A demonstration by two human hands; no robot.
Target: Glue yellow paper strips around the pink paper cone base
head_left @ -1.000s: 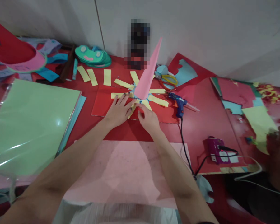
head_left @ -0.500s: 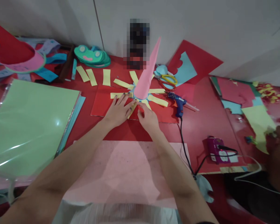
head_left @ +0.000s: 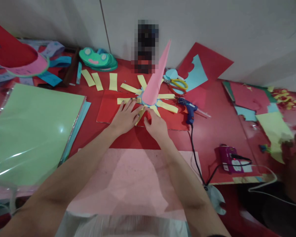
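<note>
While both hands meet at the near side of a pink paper cone, the step in hand looks like pressing a yellow strip down at its base. The cone points up from a red board on the red counter, other strips fanning around it. The left hand lies spread, its grip released, fingertips beside the base. The right hand has bent fingers at the strip's inner end; whether its grip pinches or only presses, I cannot tell. Good practice would be steady downward pressure there, the strip aimed straight outward, without leaning on the cone, which would probably crease. Keep the right wrist clear of the glue gun, whose nozzle may be hot.
</note>
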